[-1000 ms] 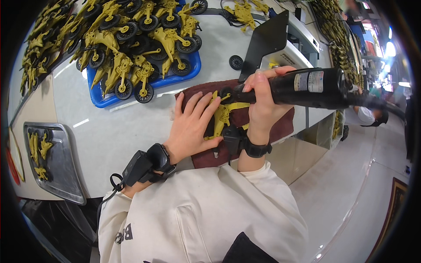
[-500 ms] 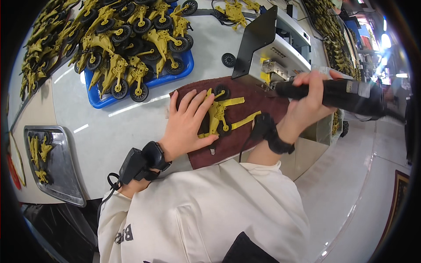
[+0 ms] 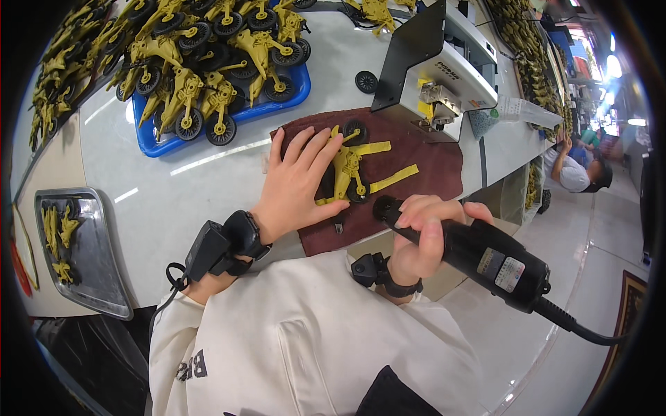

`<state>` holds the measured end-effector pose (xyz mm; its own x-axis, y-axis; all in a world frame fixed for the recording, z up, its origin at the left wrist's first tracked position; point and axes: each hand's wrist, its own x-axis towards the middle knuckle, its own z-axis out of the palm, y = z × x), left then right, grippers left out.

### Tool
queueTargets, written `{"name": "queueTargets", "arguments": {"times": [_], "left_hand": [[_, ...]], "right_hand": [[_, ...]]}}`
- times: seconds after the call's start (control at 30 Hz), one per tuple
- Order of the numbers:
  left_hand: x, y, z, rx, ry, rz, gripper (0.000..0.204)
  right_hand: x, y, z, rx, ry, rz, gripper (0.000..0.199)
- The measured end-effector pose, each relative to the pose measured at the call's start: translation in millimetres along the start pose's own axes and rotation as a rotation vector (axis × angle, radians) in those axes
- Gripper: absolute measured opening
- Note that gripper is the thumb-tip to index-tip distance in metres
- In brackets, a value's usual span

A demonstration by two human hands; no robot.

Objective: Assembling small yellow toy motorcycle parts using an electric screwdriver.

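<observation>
My left hand (image 3: 297, 182) lies spread on a dark red cloth (image 3: 444, 163), its thumb and fingers against the left side of a yellow plastic toy frame (image 3: 345, 165) with black wheels. Part of the frame is hidden under the hand. To the right, my right hand (image 3: 423, 232) is wrapped round a black corded electric screwdriver (image 3: 496, 267). The screwdriver's nose points left, toward the frame's lower wheel and apart from it. A yellow strip (image 3: 394, 178) lies beside the frame. Near my left thumb is a small dark metallic piece (image 3: 339, 227).
Several wheeled yellow frames are heaped in a blue tray (image 3: 152, 144) at the upper left. A metal tray (image 3: 104, 267) holds small yellow parts. Behind the cloth stands a white-and-black screw feeder (image 3: 444, 76), with a loose wheel (image 3: 366, 82) beside it. A person (image 3: 576, 170) is at the far right.
My right hand has brought the screwdriver from the screw feeder down toward me, and its nose now points at the frame. My left hand has stayed on the frame.
</observation>
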<state>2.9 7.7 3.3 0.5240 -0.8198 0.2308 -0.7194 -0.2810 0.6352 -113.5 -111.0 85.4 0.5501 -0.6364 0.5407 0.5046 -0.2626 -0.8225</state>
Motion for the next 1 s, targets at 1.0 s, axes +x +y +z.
{"name": "queueTargets", "arguments": {"times": [1.0], "left_hand": [[3, 1, -1, 0.031, -0.024, -0.004, 0.09]], "right_hand": [[19, 21, -5, 0.027, -0.141, 0.159, 0.043]]}}
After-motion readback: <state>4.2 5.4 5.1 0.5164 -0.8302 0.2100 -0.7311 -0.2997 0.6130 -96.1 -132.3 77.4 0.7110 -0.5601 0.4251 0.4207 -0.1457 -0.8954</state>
